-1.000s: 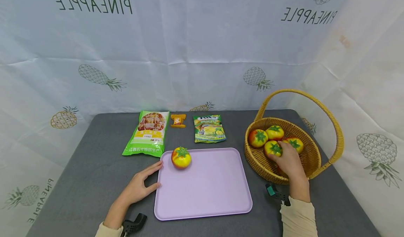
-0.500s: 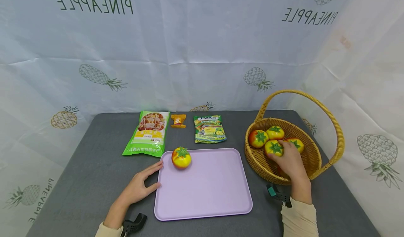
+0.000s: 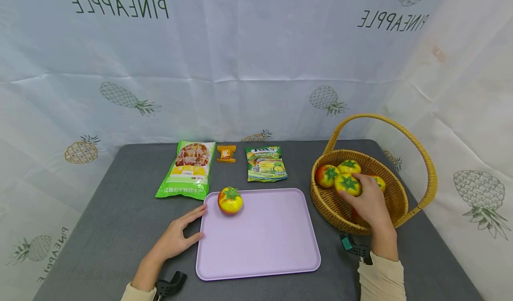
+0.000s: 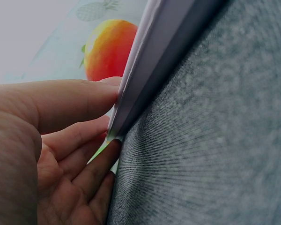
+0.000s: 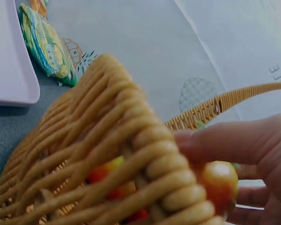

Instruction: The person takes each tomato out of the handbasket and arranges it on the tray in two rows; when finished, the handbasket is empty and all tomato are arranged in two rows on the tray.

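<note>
In the head view my right hand reaches into the wicker basket and grips a yellow-red tomato with a green leafy top. The thumb lies on its near left side, the fingers on its right. The right wrist view shows this tomato by the thumb, partly behind the basket's rim. My left hand touches the left edge of the lilac tray with fingers extended; the left wrist view shows the thumb at the tray's rim. One tomato sits in the tray's far left corner.
More tomatoes lie in the basket, whose tall handle arches over its right side. Behind the tray lie a green food bag, a small orange packet and a green candy bag. A pineapple-print cloth hangs behind.
The gripped tomato has risen slightly in the basket and shifted a little, with my right hand moving along. My left hand, the tray and the tomato on it stay put.
</note>
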### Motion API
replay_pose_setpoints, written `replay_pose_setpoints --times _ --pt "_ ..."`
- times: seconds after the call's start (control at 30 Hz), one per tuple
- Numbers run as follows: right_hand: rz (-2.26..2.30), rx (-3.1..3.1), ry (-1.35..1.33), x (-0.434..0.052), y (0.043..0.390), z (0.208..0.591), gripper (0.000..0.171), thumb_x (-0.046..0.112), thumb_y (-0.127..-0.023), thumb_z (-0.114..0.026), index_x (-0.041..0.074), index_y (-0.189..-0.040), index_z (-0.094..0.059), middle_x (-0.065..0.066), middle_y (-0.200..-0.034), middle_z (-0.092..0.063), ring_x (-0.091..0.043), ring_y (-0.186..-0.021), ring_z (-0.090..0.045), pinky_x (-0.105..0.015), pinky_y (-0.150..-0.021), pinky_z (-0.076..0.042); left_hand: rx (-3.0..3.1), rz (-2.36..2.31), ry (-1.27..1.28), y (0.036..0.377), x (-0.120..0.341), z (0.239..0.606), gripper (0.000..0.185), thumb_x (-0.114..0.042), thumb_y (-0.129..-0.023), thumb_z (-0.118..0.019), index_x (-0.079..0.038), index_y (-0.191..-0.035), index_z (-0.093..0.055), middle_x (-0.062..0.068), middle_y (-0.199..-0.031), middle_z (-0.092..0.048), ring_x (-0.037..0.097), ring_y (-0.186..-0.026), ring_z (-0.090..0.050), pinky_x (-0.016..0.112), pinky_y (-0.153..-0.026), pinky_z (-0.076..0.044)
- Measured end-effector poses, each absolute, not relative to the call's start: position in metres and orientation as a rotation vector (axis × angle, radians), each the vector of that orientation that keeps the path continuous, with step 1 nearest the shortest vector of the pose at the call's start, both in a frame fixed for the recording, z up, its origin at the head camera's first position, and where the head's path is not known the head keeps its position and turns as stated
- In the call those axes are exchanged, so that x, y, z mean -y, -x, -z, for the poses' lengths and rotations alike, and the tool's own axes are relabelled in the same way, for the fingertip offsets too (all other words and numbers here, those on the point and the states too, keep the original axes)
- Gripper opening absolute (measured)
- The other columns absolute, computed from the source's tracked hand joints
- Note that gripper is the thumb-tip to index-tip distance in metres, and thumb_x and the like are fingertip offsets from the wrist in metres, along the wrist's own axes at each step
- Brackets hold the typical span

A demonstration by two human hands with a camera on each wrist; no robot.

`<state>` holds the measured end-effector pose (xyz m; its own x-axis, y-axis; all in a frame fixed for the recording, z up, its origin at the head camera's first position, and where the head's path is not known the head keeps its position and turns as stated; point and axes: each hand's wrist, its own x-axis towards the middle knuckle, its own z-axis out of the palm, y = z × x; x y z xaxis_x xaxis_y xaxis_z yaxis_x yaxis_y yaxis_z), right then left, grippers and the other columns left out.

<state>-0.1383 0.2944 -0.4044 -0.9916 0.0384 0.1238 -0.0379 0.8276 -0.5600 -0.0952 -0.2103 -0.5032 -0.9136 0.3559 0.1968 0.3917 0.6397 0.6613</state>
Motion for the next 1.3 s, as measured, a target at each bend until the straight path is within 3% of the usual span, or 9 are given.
replay_pose_setpoints --times 0.23,0.43,0.73,0.93,1.2,1.3 --pt "-0.957 2.758 -0.061 -0.281 0.139 0.403 0.072 0.039 -0.083 -0.071 -0.001 -0.136 -0.044 -0.027 -0.129 -0.041 -0.041 -0.109 -0.043 -0.058 -0.085 -0.04 2.823 1.133 0.629 0.095 0.211 0.502 0.058 -0.027 -0.083 -0.072 -0.015 -0.136 -0.053 0.0 -0.145 -0.047 0.019 -0.134 -0.043 0.036 -0.106 -0.039" --pt "-1.032 2.678 -0.12 -0.265 0.14 0.401 0.069 0.035 -0.08 -0.075 0.002 -0.134 -0.048 -0.023 -0.129 -0.045 -0.041 -0.114 -0.043 -0.059 -0.09 -0.038 2.838 1.149 0.612 0.095 0.21 0.5 0.058 -0.027 -0.082 -0.073 -0.016 -0.136 -0.053 -0.001 -0.145 -0.047 0.011 -0.134 -0.042 0.032 -0.106 -0.038" --pt "-1.091 2.622 -0.192 -0.248 0.139 0.4 0.068 0.032 -0.076 -0.079 0.005 -0.133 -0.051 -0.02 -0.131 -0.048 -0.038 -0.116 -0.045 -0.056 -0.092 -0.038 2.838 1.155 0.629 0.097 0.211 0.5 0.058 -0.027 -0.083 -0.072 -0.014 -0.137 -0.053 0.0 -0.145 -0.047 0.025 -0.133 -0.044 0.049 -0.104 -0.038" --pt "-1.125 2.612 -0.218 -0.234 0.138 0.399 0.068 0.032 -0.075 -0.08 0.008 -0.132 -0.051 -0.017 -0.131 -0.049 -0.034 -0.113 -0.046 -0.053 -0.09 -0.041 2.844 1.15 0.625 0.096 0.211 0.5 0.058 -0.028 -0.083 -0.072 -0.014 -0.136 -0.053 -0.001 -0.145 -0.047 0.024 -0.133 -0.044 0.048 -0.104 -0.038" --pt "-1.166 2.597 -0.322 -0.214 0.14 0.405 0.064 0.028 -0.075 -0.081 0.007 -0.129 -0.054 -0.013 -0.127 -0.051 -0.027 -0.111 -0.048 -0.049 -0.09 -0.045 2.823 1.163 0.641 0.096 0.211 0.5 0.058 -0.027 -0.083 -0.073 -0.014 -0.136 -0.053 0.0 -0.145 -0.047 0.023 -0.133 -0.044 0.031 -0.107 -0.037" --pt "-1.188 2.607 -0.352 -0.205 0.14 0.407 0.064 0.029 -0.074 -0.081 0.008 -0.129 -0.054 -0.012 -0.125 -0.051 -0.027 -0.109 -0.049 -0.047 -0.089 -0.047 2.823 1.165 0.639 0.096 0.211 0.501 0.058 -0.027 -0.083 -0.073 -0.014 -0.136 -0.053 0.0 -0.145 -0.047 0.023 -0.133 -0.044 0.032 -0.107 -0.037"
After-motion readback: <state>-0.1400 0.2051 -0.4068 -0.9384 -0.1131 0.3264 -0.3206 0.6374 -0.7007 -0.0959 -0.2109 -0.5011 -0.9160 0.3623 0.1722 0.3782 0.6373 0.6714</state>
